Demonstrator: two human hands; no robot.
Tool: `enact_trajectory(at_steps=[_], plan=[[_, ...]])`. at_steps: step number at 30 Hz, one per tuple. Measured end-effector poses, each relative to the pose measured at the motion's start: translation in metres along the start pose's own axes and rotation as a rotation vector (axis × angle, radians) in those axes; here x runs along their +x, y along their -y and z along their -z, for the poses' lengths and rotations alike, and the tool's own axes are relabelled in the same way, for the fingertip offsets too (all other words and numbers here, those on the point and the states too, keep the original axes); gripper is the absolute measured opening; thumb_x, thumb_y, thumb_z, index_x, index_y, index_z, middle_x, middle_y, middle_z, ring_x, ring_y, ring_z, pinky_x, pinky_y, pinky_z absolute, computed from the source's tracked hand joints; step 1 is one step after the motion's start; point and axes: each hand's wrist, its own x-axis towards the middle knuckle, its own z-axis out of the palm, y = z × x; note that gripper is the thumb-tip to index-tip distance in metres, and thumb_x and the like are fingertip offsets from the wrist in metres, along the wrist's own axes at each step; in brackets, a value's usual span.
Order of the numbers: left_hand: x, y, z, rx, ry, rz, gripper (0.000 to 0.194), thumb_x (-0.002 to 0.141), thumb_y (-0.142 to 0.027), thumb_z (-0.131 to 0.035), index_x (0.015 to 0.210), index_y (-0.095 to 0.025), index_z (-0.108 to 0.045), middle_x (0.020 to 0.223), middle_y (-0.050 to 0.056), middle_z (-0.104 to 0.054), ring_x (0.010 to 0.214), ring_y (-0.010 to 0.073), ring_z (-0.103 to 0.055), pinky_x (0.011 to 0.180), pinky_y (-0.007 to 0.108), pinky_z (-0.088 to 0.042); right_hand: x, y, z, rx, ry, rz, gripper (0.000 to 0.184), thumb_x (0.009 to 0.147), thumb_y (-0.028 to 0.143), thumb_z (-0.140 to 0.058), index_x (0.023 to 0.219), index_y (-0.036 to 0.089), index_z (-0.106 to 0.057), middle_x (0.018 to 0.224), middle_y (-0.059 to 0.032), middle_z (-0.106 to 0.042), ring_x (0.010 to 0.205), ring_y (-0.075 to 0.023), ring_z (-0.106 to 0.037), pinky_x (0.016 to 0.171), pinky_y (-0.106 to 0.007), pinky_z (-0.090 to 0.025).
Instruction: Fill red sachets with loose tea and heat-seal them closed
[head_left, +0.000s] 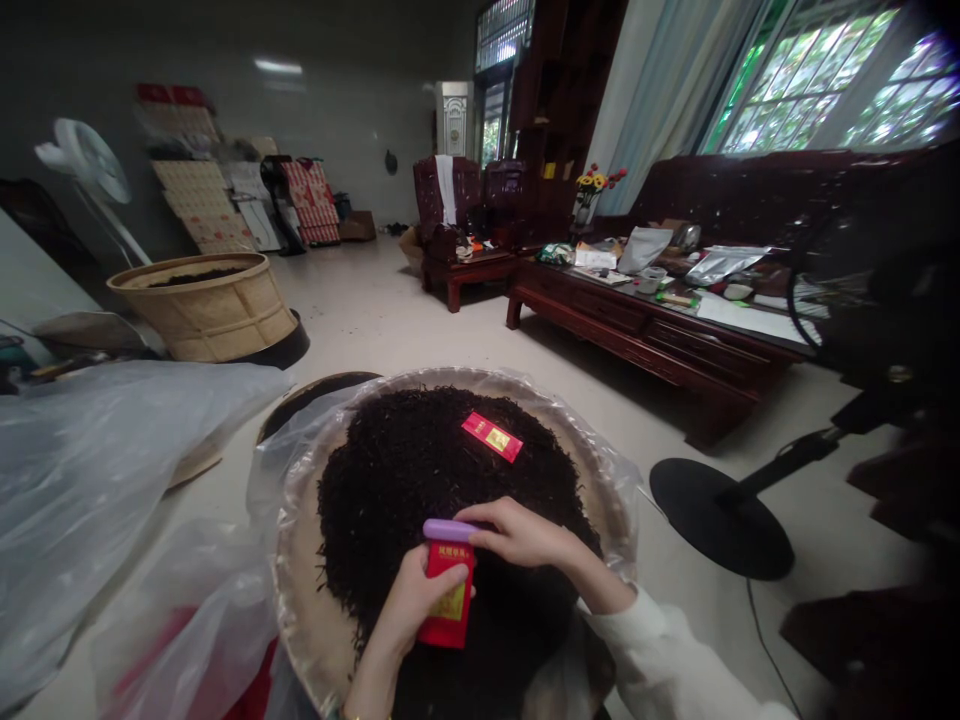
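My left hand [416,603] is wrapped around a small red packet [450,600] with gold print, held upright over a mound of dark loose tea leaves [420,470]. My right hand [525,535] pinches a purple scoop-like piece [450,530] resting on the packet's top edge. The tea lies on a round woven tray [315,620] lined with clear plastic. A second red packet [491,437] lies flat on the tea further away.
Clear plastic bags [97,480] lie at the left. A round bamboo basket [206,305] stands behind them beside a white fan [86,165]. A black fan base [720,515] sits on the floor at the right. A dark wooden coffee table [652,325] carries clutter.
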Motion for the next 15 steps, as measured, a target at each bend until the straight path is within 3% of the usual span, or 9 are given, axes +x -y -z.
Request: enact_trajectory(at_steps=[4, 8, 15], plan=[[-0.001, -0.007, -0.003, -0.118, -0.062, -0.110, 0.067, 0.055, -0.052, -0.081, 0.104, -0.013, -0.059, 0.092, 0.009, -0.071, 0.077, 0.0188, -0.067, 0.068, 0.024, -0.051, 0.000, 0.001, -0.003, -0.009, -0.012, 0.007, 0.035, 0.095, 0.034, -0.044, 0.118, 0.015, -0.062, 0.104, -0.0070, -0.068, 0.088, -0.0181, -0.063, 0.076, -0.023, -0.045], [-0.002, -0.015, -0.007, -0.214, -0.120, -0.150, 0.064, 0.058, -0.057, -0.077, 0.102, -0.014, -0.060, 0.081, 0.005, -0.071, 0.063, 0.0117, -0.059, 0.058, 0.019, -0.045, 0.000, -0.001, -0.006, -0.006, -0.022, 0.013, 0.035, 0.094, 0.032, -0.046, 0.120, 0.014, -0.062, 0.107, -0.0082, -0.068, 0.091, -0.0191, -0.064, 0.079, -0.024, -0.046], [-0.004, -0.013, -0.009, -0.215, -0.124, -0.144, 0.062, 0.056, -0.058, -0.078, 0.096, -0.013, -0.063, 0.073, 0.004, -0.068, 0.059, 0.0109, -0.056, 0.056, 0.019, -0.044, 0.003, -0.003, -0.014, -0.052, -0.062, -0.074, 0.029, 0.092, 0.036, -0.052, 0.110, 0.016, -0.064, 0.096, -0.0061, -0.069, 0.081, -0.0167, -0.064, 0.071, -0.023, -0.046]])
